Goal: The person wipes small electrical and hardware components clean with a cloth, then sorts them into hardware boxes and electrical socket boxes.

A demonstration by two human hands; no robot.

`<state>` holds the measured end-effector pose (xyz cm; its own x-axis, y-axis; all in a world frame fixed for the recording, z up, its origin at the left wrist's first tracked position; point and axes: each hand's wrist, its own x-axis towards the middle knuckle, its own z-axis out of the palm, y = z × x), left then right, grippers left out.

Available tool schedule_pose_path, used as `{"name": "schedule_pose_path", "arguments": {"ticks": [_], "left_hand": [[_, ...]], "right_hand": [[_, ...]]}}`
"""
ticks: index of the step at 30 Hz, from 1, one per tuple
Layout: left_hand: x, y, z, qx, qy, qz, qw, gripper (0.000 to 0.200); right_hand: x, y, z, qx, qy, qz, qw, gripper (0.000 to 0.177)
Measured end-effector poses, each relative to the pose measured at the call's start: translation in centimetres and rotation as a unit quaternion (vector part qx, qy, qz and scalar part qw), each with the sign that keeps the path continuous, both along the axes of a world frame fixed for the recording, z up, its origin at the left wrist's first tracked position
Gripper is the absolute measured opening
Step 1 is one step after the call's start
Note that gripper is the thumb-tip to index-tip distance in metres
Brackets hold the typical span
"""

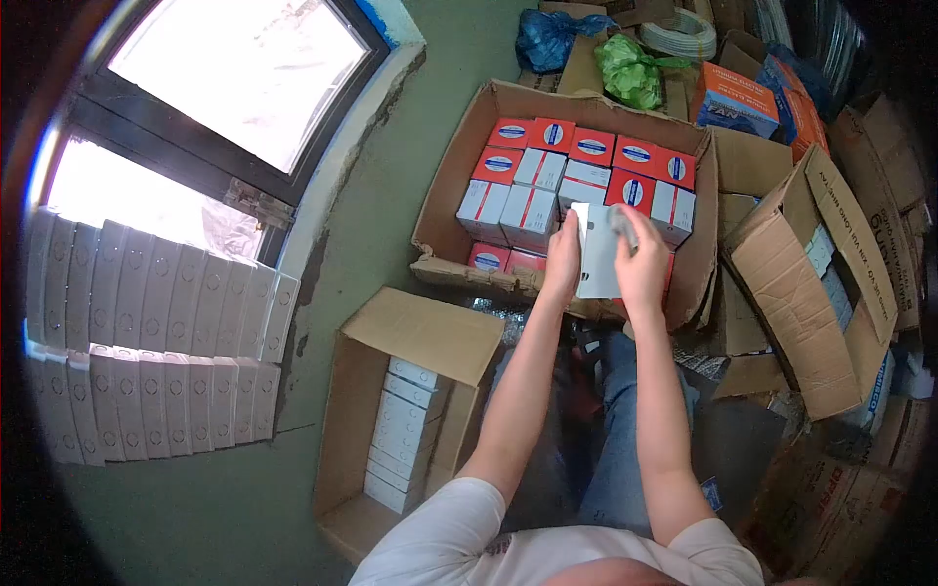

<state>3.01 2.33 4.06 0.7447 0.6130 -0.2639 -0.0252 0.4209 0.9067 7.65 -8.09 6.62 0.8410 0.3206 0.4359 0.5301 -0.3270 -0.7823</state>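
A white rectangular plastic piece with small cut-outs point(595, 269) is held upright in front of me. My left hand point(562, 256) grips its left edge, fingers closed along it. My right hand point(640, 256) is at its upper right, fingers curled round a small grey object point(619, 224) that is blurred; I cannot tell what it is. Both hands are over the near side of an open cardboard carton point(440, 220). Inside it stand rows of red-and-white small boxes point(592, 146), some with blue oval labels and some showing pale sides with a red stripe.
Stacked white plastic boxes with round knockouts point(166, 303) line the window ledge at left. Another carton point(420, 327) near my left arm holds white boxes point(396, 439). At right are opened cartons point(791, 283), at the back a green plastic bag point(630, 73) and a cable coil point(677, 37).
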Motion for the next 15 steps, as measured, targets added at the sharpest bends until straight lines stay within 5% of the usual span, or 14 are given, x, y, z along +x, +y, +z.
{"name": "schedule_pose_path", "arguments": {"ticks": [3,11,15], "left_hand": [[0.2,-0.3,-0.7,-0.002,0.017,-0.04,0.999,0.055],[-0.4,0.5,-0.5,0.049,0.049,-0.018,0.997,0.058],[0.0,0.4,-1.2,0.076,0.036,-0.051,0.995,0.057]], "right_hand": [[0.8,-0.6,-0.3,-0.005,0.017,-0.062,0.998,0.04],[-1.7,0.9,0.5,0.025,0.005,0.117,0.993,0.038],[-1.7,0.6,0.1,-0.014,0.01,0.038,0.999,0.036]]}}
